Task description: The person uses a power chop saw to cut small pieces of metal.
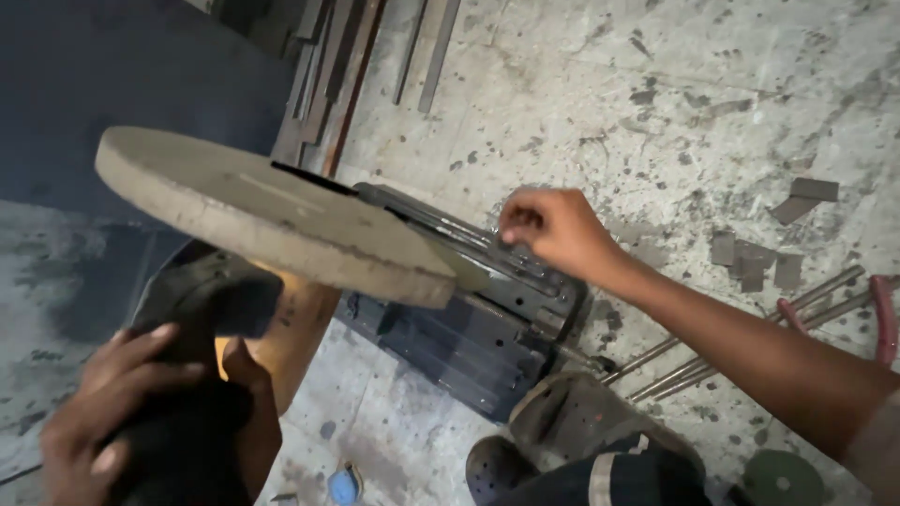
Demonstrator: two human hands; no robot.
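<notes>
My left hand [159, 412] grips the dark handle [202, 309] of a chop saw at lower left. Its large tan cutting disc [272, 215] hangs tilted above a dark metal vise base [469, 342] on the floor. My right hand [553, 230] reaches in from the right, fingers curled down on thin metal rods [469, 239] lying in the vise just beside the disc. My foot in a dark sandal [581, 422] rests on the near end of the rods at the bottom.
Metal strips and bars [328, 75] lie at the top on the stained concrete floor [656, 94]. Small flat metal offcuts [759, 258] and more rods [816, 300] lie at right. A spare dark disc [783, 478] sits at bottom right, a small blue object [343, 487] below.
</notes>
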